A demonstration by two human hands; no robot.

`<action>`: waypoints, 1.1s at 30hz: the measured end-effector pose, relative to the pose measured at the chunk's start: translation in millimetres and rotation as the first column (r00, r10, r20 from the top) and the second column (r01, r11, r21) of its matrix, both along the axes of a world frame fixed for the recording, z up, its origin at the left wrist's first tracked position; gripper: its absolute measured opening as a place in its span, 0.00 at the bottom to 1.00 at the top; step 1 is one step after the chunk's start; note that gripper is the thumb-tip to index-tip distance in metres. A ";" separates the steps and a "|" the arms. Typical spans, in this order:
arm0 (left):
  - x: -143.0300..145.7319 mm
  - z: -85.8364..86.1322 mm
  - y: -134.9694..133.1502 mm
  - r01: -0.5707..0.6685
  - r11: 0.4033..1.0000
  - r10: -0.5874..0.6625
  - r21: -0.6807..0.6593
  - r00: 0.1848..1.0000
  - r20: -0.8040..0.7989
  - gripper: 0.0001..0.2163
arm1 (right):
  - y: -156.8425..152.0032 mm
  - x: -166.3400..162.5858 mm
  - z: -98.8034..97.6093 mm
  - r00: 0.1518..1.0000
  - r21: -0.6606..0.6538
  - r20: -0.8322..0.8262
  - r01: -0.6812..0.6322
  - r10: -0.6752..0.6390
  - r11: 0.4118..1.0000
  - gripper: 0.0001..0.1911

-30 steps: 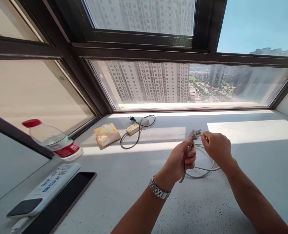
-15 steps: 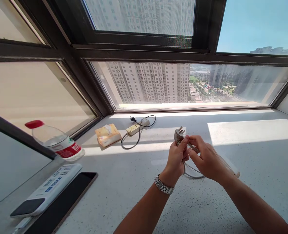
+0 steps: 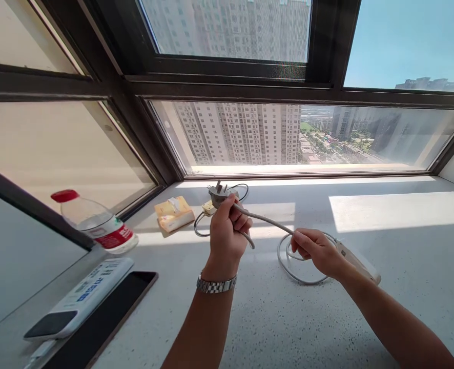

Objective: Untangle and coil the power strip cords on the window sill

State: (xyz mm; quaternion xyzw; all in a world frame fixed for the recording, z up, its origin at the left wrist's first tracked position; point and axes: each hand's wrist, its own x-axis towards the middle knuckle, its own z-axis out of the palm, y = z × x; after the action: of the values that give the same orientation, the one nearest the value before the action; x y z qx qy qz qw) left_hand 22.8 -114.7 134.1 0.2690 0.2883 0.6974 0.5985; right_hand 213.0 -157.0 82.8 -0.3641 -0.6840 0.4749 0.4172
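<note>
My left hand (image 3: 227,233), with a metal watch on its wrist, is closed around a grey power plug (image 3: 217,197), whose metal prongs point up. From that fist a grey cable (image 3: 264,219) stretches across to my right hand (image 3: 316,248), which pinches it between thumb and fingers. A short bend of cable also pokes out below my left fingers. Further cable lies in loose loops on the white sill around my right hand. A white power strip (image 3: 360,264) rests just beyond that hand, partly covered by it.
Behind my left hand is a yellowish power strip (image 3: 208,207) with a black cord. A tissue pack (image 3: 174,215), a red-capped bottle (image 3: 104,230), a white power bank (image 3: 84,292) and a dark-screened device (image 3: 107,318) lie leftward. Window frames (image 3: 288,178) border the speckled sill.
My hands have drawn apart. The left moved left with the plug, and the right slid slightly to the right, pulling a length of cable straight between them.
</note>
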 end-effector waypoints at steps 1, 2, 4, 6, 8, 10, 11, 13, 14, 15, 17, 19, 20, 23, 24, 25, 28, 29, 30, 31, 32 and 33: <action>4.3 -1.9 -1.7 0.011 1.000 -0.011 0.007 1.000 -0.016 0.16 | -1.3 -3.0 -1.2 0.997 0.042 0.022 0.077 -0.078 0.996 0.29; 10.5 -4.7 -3.6 0.028 1.000 -0.028 0.012 0.999 -0.035 0.18 | -3.3 -5.7 -1.5 0.988 0.085 0.047 0.146 -0.150 0.986 0.28; 26.5 -11.8 -8.1 0.073 0.997 -0.073 0.001 0.995 -0.072 0.19 | -8.2 -9.4 -0.5 0.964 0.159 0.094 0.232 -0.249 0.960 0.26; 42.6 -19.2 -12.3 0.136 0.990 -0.139 -0.034 0.985 -0.104 0.18 | -12.1 -11.2 1.1 0.945 0.217 0.128 0.271 -0.302 0.938 0.25; 54.0 -24.2 -15.1 0.191 0.980 -0.197 -0.056 0.973 -0.119 0.17 | -13.8 -12.0 0.8 0.933 0.255 0.150 0.284 -0.328 0.924 0.24; 58.1 -24.8 -16.3 0.214 0.976 -0.218 -0.048 0.970 -0.106 0.17 | -13.2 -13.1 -2.5 0.944 0.246 0.140 0.260 -0.300 0.934 0.23; 57.3 -23.3 -16.5 0.221 0.975 -0.223 -0.037 0.971 -0.089 0.16 | -12.4 -14.0 -5.1 0.959 0.217 0.117 0.229 -0.258 0.949 0.24; 50.9 -16.9 -17.1 0.254 0.967 -0.255 -0.022 0.966 -0.041 0.16 | -10.2 -16.2 -10.9 0.991 0.132 0.043 0.122 -0.128 0.984 0.24; 45.9 -12.7 -17.6 0.282 0.959 -0.282 -0.017 0.959 -0.014 0.16 | -9.1 -17.3 -13.5 0.998 0.098 0.011 0.054 -0.056 0.994 0.25; 40.3 -8.1 -18.6 0.313 0.950 -0.313 -0.011 0.950 0.013 0.16 | -8.2 -18.2 -15.5 1.000 0.078 -0.006 -0.015 0.015 0.997 0.25; 28.2 0.8 -21.4 0.362 0.932 -0.362 0.004 0.930 0.063 0.15 | -6.9 -19.0 -17.6 0.992 0.070 0.014 -0.130 0.129 0.989 0.23; 16.0 8.5 -25.4 0.373 0.927 -0.374 0.029 0.922 0.100 0.16 | -5.7 -18.5 -18.1 0.976 0.072 0.080 -0.210 0.204 0.975 0.20; 10.0 12.0 -27.8 0.368 0.929 -0.371 0.046 0.922 0.113 0.17 | -4.8 -17.9 -18.3 0.964 0.066 0.117 -0.247 0.238 0.967 0.18; -8.1 22.8 -36.5 0.318 0.938 -0.336 0.137 0.931 0.141 0.19 | 1.2 -14.6 -21.4 0.902 0.035 0.314 -0.322 0.296 0.946 0.16; -14.6 26.6 -39.8 0.302 0.936 -0.328 0.181 0.934 0.140 0.20 | 4.7 -12.8 -23.5 0.864 0.004 0.403 -0.331 0.302 0.943 0.16; -21.6 30.3 -43.3 0.290 0.929 -0.325 0.229 0.937 0.132 0.20 | 9.2 -10.2 -26.0 0.816 -0.034 0.492 -0.331 0.304 0.943 0.17; -45.8 38.5 -53.5 0.267 0.896 -0.320 0.354 0.942 0.100 0.22 | 27.2 4.7 -35.4 0.673 -0.148 0.675 -0.278 0.303 0.949 0.22; -54.9 39.4 -56.4 0.248 0.891 -0.307 0.381 0.946 0.103 0.22 | 34.1 12.7 -38.4 0.644 -0.170 0.708 -0.240 0.288 0.956 0.23; -64.1 39.4 -59.0 0.225 0.891 -0.291 0.395 0.950 0.114 0.22 | 41.0 22.1 -41.0 0.630 -0.187 0.729 -0.194 0.268 0.963 0.24; -73.1 38.7 -61.3 0.201 0.897 -0.271 0.394 0.954 0.130 0.21 | 47.5 32.7 -42.9 0.632 -0.206 0.731 -0.154 0.257 0.966 0.25; -81.2 37.5 -63.4 0.183 0.912 -0.251 0.366 0.957 0.146 0.20 | 53.3 43.8 -44.1 0.652 -0.236 0.709 -0.139 0.269 0.962 0.25; -87.9 36.4 -65.3 0.182 0.924 -0.243 0.336 0.959 0.148 0.20 | 58.2 54.9 -44.4 0.695 -0.280 0.651 -0.153 0.305 0.948 0.25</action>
State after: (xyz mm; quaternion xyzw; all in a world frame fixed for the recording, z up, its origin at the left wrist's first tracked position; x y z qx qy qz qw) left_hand -65.1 -180.0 170.5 0.3254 0.0832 0.6875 0.6438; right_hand 267.9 -98.9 38.3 -0.4659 -0.7771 0.4221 0.0319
